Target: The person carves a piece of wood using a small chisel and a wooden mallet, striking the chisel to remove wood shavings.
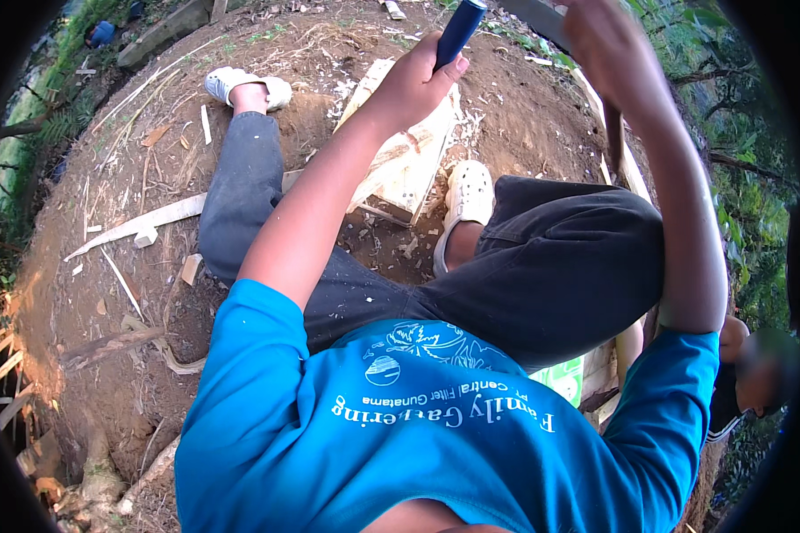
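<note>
We wear a bright turquoise-blue T-shirt (453,457) with short sleeves (249,329) and white lettering and line drawings (431,342) across the front, dark charcoal trousers (551,266) flecked with pale specks, and cream, hole-punched clogs (471,191).

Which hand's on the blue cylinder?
The left hand, wrapped around the blue cylinder. The right hand, blurred near the top edge, is apart from it.

Green foliage (745,213) — another person (727,404) at right — brown soil (58,253) left.
</note>
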The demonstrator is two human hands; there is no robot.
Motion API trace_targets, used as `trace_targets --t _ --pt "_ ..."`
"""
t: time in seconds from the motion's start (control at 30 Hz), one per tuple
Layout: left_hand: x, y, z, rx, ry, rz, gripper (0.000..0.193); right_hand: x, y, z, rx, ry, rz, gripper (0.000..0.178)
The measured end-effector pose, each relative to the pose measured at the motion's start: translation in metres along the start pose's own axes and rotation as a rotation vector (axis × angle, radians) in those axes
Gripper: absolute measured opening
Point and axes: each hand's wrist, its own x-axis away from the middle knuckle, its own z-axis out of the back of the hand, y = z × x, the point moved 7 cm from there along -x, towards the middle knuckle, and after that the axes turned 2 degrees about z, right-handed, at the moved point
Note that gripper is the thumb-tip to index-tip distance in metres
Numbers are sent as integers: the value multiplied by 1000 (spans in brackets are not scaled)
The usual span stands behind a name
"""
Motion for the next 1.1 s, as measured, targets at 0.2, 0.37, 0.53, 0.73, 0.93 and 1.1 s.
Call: trace_targets --t 0.2,0.37,0.53,0.73,0.93,1.1 --pt "-3 2 0 -20 23 -55 25 -3 8 8 -134 93 -70 28" --pt "-9 -8 -1 -25 16 -13 27 -1 10 1 111 92 -165 25" --pt "-16 -12 -9 -22 -28 28 27 -11 57 -4 465 -221 -10 28" --pt "-18 -18 -6 -63 -18 157 30 -9 41 1 115 -82 -223 35" --pt "-35 -31 -31 -159 -107 289 38 -7 49 -6 179 -250 -100 39" --pt "-46 -42 -53 -240 -228 413 35 -4 42 -3 197 -219 -97 39"
